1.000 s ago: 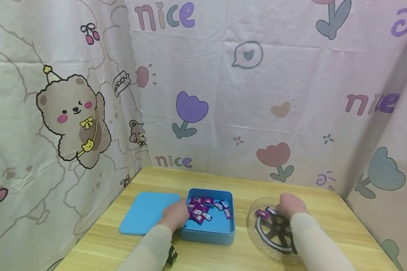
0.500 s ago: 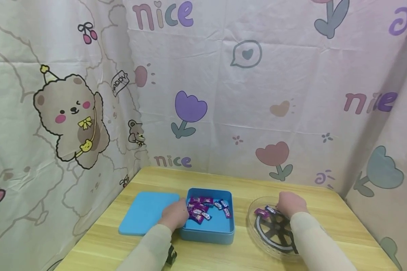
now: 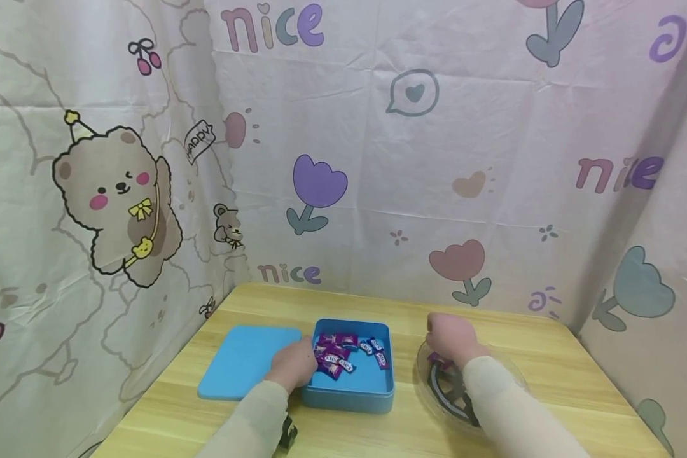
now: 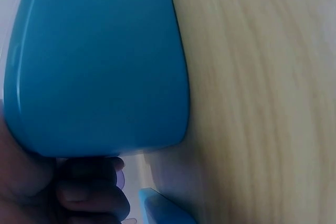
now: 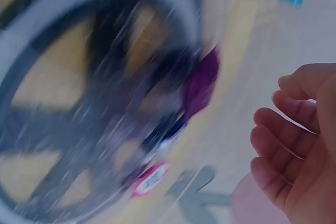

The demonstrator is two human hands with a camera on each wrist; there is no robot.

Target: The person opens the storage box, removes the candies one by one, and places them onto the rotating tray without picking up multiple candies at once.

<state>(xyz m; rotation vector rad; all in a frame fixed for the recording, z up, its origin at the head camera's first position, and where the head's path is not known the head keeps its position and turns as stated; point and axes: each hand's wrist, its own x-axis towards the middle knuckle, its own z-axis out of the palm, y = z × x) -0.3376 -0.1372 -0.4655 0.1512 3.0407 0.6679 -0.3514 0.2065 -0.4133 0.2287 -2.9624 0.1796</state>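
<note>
Head view: right hand (image 3: 452,337) now off the plate (image 3: 509,381) toward the box (image 3: 349,397), grip loosely apart, empty.

blue lid (image 4: 100,61) on the wooden table (image 4: 262,98), the left hand's fingers (image 4: 89,192) curled below it.

box (image 3: 349,399): 1 | lid (image 3: 246,362): 1 | dish (image 3: 495,362): 1 | hands: 2
</note>
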